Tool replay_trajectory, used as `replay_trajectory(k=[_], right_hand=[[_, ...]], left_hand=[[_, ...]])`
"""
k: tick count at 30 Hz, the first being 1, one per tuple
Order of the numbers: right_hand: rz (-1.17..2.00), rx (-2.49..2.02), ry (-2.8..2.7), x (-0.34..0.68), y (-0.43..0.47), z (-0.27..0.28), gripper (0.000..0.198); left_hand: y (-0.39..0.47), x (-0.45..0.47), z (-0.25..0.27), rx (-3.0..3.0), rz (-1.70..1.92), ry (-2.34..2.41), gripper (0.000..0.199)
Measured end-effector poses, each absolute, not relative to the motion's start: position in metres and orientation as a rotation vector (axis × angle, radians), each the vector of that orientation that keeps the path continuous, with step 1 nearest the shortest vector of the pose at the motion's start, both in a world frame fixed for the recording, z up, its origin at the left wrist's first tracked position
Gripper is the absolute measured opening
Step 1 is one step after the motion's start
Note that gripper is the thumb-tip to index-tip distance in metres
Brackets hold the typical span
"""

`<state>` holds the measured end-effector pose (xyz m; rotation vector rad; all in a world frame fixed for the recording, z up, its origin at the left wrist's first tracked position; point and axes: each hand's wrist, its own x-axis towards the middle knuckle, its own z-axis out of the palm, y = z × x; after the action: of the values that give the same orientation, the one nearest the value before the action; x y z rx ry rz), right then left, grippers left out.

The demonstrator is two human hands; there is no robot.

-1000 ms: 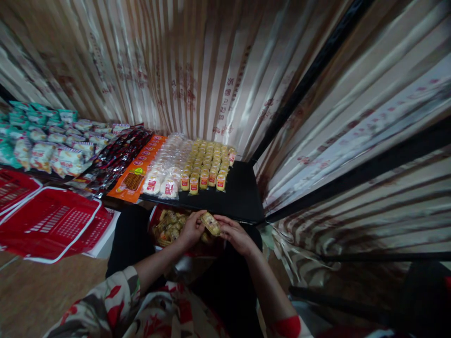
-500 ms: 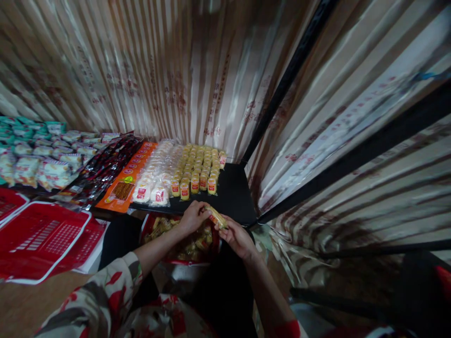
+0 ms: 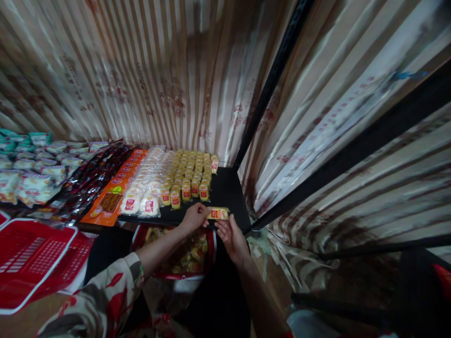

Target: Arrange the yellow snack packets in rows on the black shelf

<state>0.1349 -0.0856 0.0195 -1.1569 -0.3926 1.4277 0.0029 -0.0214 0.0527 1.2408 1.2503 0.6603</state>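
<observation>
In front of me a yellow wrapped snack roll (image 3: 218,213) with a red and white label lies level between my two hands. My left hand (image 3: 194,218) pinches its left end between thumb and fingers. At the other end, the thumb and fingertips of my right hand (image 3: 232,239) close on the wrapper. Below my left forearm sits a red basket (image 3: 215,246) full of similar yellow packets (image 3: 192,256). Rows of upright yellow packets (image 3: 190,176) stand on the black table (image 3: 225,188) just beyond my hands.
Left of the rows lie white round packets (image 3: 148,204), an orange snack bag (image 3: 111,202), dark shiny packs (image 3: 88,180) and white pouches (image 3: 38,188). Red baskets (image 3: 31,258) rest at the left. A black pole (image 3: 271,84) and striped curtains (image 3: 158,70) enclose the table.
The snack roll has turned from slanted to level, its label now facing me. My right hand's fingers have shifted to its right end. The view has moved slightly to the right.
</observation>
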Motion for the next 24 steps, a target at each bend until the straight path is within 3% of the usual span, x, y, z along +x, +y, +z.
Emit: replay_trajectory(k=[6,13,19,24], right_hand=[[1.174,-1.235,-0.609,0.126,-0.071,0.016,0.038],[0.895,-1.379,-0.692,0.139,-0.038,0.008,0.036],[0.598,-1.691,-1.021,0.169,0.017,0.004,0.043],[0.534,-1.825,-1.229,0.185,0.068,0.005,0.044]], left_hand=[[-0.026,0.029,0.043,0.788,0.816,1.217,0.022],[-0.019,0.051,0.036,0.822,0.819,1.262,0.014],[-0.002,0.076,0.033,1.141,0.837,1.218,0.026],[0.024,0.1,0.036,1.287,0.843,1.242,0.043]])
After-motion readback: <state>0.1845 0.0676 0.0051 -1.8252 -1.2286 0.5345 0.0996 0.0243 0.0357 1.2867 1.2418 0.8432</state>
